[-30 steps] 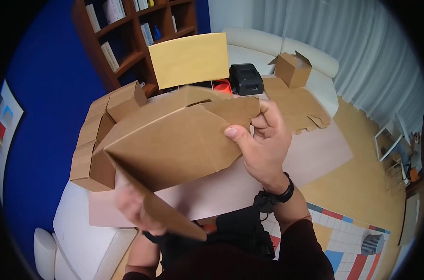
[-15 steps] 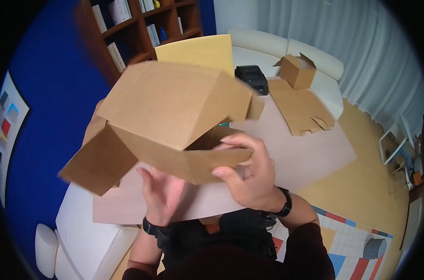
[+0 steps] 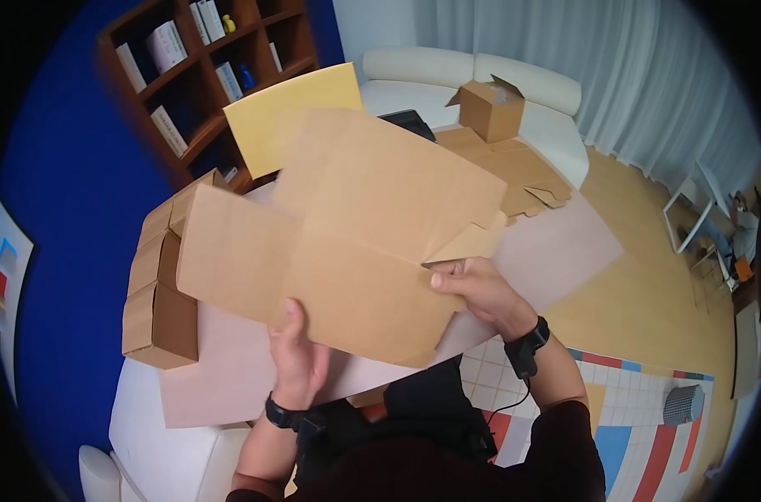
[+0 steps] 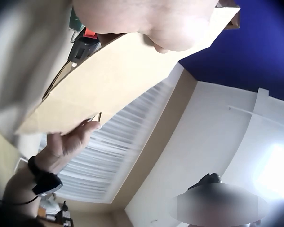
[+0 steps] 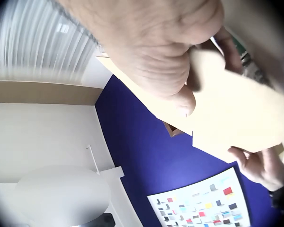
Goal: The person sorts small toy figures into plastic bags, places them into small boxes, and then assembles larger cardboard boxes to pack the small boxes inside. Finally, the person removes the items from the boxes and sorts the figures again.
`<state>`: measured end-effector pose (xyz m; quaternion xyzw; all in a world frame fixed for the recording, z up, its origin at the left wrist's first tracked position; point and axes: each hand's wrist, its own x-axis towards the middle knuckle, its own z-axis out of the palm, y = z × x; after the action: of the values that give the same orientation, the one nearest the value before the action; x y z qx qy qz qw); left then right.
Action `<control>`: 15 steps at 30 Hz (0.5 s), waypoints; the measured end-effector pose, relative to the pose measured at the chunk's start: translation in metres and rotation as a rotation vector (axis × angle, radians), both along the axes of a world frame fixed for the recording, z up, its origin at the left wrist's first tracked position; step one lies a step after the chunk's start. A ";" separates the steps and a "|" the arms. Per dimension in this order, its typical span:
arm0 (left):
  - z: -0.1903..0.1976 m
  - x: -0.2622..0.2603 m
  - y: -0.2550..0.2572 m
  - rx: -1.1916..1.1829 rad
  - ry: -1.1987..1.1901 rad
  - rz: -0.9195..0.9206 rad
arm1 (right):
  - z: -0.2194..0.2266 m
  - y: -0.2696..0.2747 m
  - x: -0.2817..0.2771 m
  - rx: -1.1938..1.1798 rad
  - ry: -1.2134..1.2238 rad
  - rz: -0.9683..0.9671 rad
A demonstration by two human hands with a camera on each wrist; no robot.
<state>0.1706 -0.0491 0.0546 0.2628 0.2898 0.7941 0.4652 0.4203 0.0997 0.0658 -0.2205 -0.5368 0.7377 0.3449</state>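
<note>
Over the pinkish table [image 3: 564,241], I'm having both hands hold up one big creased piece of cardboard [image 3: 355,289], so that's where the main thing is sitting: in the air, tilted, between me and the yellow panel [image 3: 267,125]. My left hand [image 3: 299,360] is gripping the near edge, thumb lying on the face and fingers going underneath, and I'm guessing it's carrying weight there. Gap's looking narrow, just cardboard thick, though the fingertips are hiding from me. My right hand [image 3: 479,291] is pinching by the small cut flaps, thumb on this side, also narrow; probably it's steadying the floppier end, since the folds are letting the panels swing.

Edges, then. The left panel is reaching out toward the closed boxes [image 3: 175,330], and its side is overlapping them in the head view, but I can't tell if anything's touching. The far edge is rising in front of the yellow panel and partly hiding the black device [image 3: 408,124], so I'd be careful pushing that way. Over on the right, the far corner is pointing at the flattened cardboard [image 3: 522,163] with the open box [image 3: 491,113] standing just behind. Nearer right, tabletop is showing past my right hand, and that's looking like the roomiest side for moving.
</note>
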 end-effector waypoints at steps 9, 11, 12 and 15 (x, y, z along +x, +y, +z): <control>0.103 0.034 0.082 0.096 0.367 -0.290 | 0.037 0.083 0.083 0.257 0.196 -0.598; 0.090 0.037 0.075 0.057 0.394 -0.301 | 0.047 0.123 0.105 0.228 0.228 -0.642; 0.079 0.038 0.068 0.013 0.425 -0.314 | 0.047 0.142 0.114 0.230 0.230 -0.642; 0.029 0.018 0.044 -0.210 0.374 -0.355 | 0.019 0.195 0.132 0.144 0.181 -0.742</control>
<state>0.1888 -0.0047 0.0832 0.4019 0.4010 0.6033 0.5601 0.5525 0.2950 0.0851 -0.3087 -0.4384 0.5399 0.6489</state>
